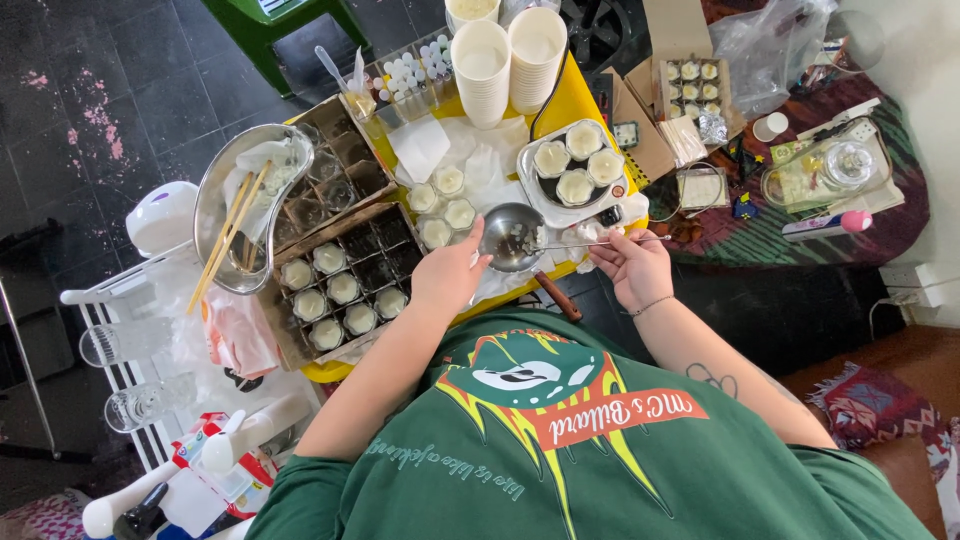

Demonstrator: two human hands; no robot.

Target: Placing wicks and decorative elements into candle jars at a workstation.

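Note:
My left hand [447, 277] grips the rim of a small steel pot [512, 237] that holds dark residue. My right hand [633, 265] holds a thin metal rod [600, 243] whose tip reaches into the pot. Just beyond the pot stand three small glass jars of pale wax [441, 208] on white paper. A metal tray [573, 165] to the right of them carries three filled jars. A wooden handle [557, 296] sticks out under the pot toward me.
A divided cardboard box [343, 288] at the left holds several filled jars. Behind it lies a steel bowl [245, 205] with chopsticks. Stacked white cups [508, 62] stand at the back of the yellow table [578, 98]. A box of jars [692, 85] sits on the floor.

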